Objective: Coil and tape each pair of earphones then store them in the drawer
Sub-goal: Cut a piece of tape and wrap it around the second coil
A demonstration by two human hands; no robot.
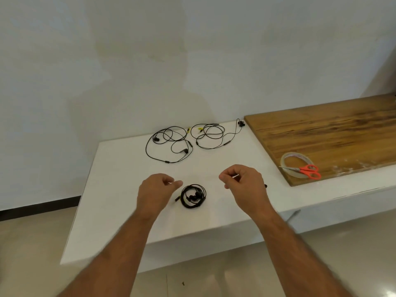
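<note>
— Coiled earphones (193, 196)?
— Lying in a tight black ring on the white counter (120, 189), between both hands, buds bunched inside the loop. Hard to tell whether any tape binds it.
— Left hand (154, 194)?
— Just left of the coil, fingers curled, thumb and forefinger pinched together; possibly a sliver of clear tape there, too faint to confirm.
— Right hand (243, 185)?
— Raised right of the coil, fingers curled, pinching something small and pale; cannot say what. Small dark bit half hidden behind the wrist.
— Farther out?
— Two loose earphone tangles (169, 144) (211, 133) near the wall. On the wooden board (332, 129), a clear tape roll (296, 167) with orange-handled scissors (308, 170) resting across it. Drawer nowhere visible.
</note>
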